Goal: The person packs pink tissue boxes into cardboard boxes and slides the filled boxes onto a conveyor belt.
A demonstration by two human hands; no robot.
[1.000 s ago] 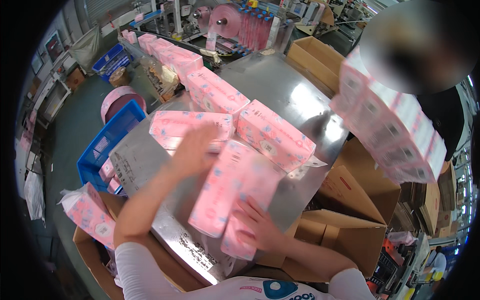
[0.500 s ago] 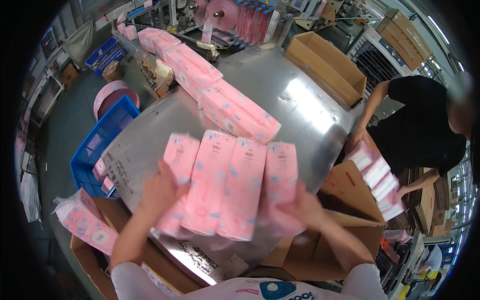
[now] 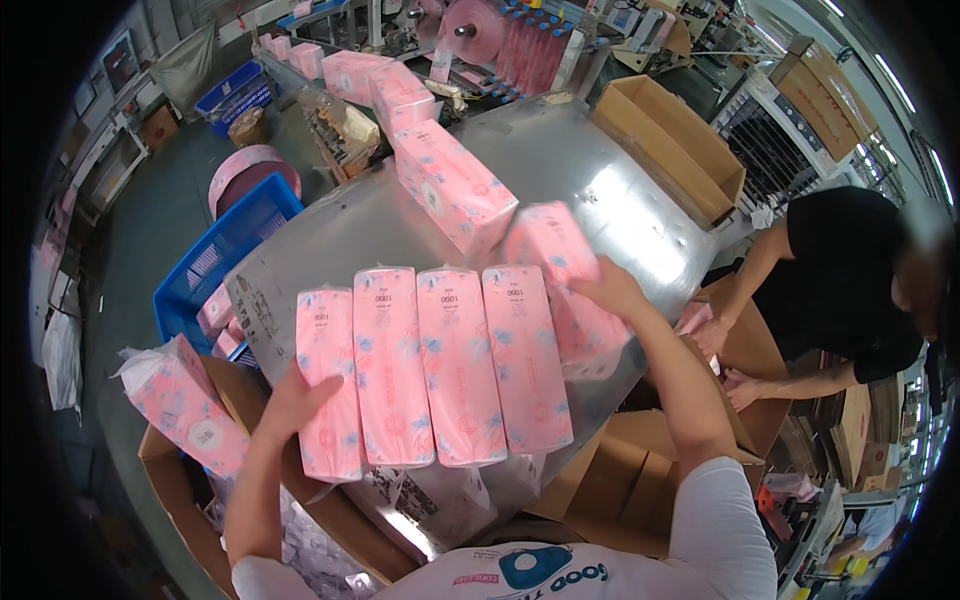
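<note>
Several long pink tissue packs (image 3: 392,365) with blue flower prints and clear wrap lie side by side on the metal table (image 3: 520,135). My left hand (image 3: 303,402) is closed against the outer side of the leftmost pack (image 3: 326,420), its thumb over the top face and the other fingers mostly hidden. At the right of the row, my right hand (image 3: 606,296) grips another pink tissue pack (image 3: 552,245), tilted and smeared by motion. Just beyond it, a line of pink packs (image 3: 455,185) stretches back to the far left.
Open cardboard boxes stand at the near right (image 3: 625,480) and near left (image 3: 180,500); a wrapped pack (image 3: 185,405) leans on the left one. A blue basket (image 3: 190,270) sits beside the table. An open carton (image 3: 670,150) stands at the back. A co-worker (image 3: 850,270) reaches into a box.
My right hand has moved up and right with a pack in its grip. The other packs now form a tighter row. The co-worker's packs have gone down into a box.
</note>
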